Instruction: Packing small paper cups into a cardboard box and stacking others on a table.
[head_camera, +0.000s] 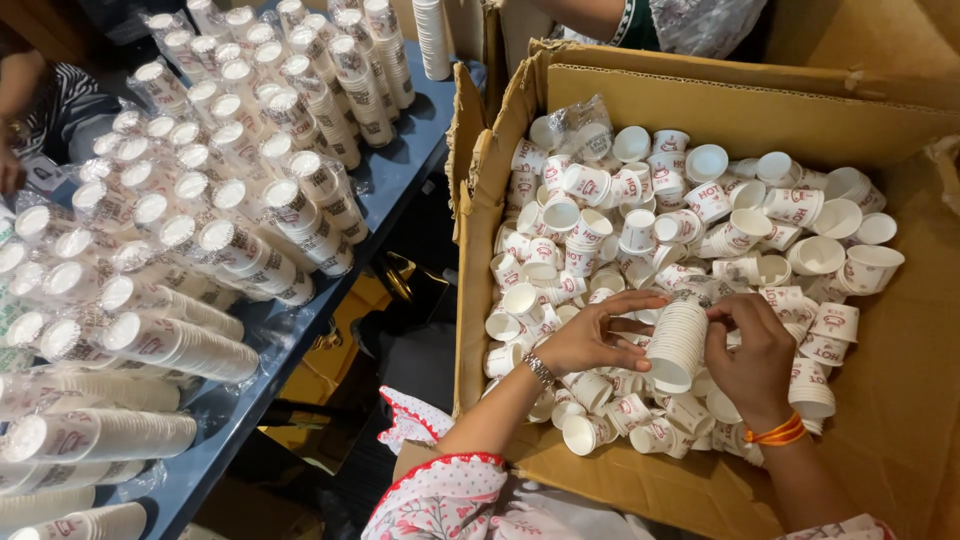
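Your right hand (752, 358) grips a short stack of nested white paper cups (677, 345), fingers curled around its upper end, thumb side toward you. The stack lies tilted, its open mouth facing down toward you, just above the heap of loose paper cups (690, 215) that fills the big cardboard box (720, 110). Your left hand (597, 336) sits just left of the stack, fingers spread, with the fingertips (655, 298) reaching along the stack's top edge and touching it; it is not closed around anything. A metal bracelet (539, 371) circles your left wrist and orange thread bands (781, 432) circle your right.

The loose cups in the box are white with red print, lying every way, some nested in pairs. A crumpled clear plastic wrapper (583, 122) lies among them near the box's far left corner.

Left of the box, across a gap, stands a blue table (400, 165) covered with long sleeves of stacked cups in clear plastic (200, 250), lying side by side. Another person's arm (590, 15) shows beyond the box's far wall.
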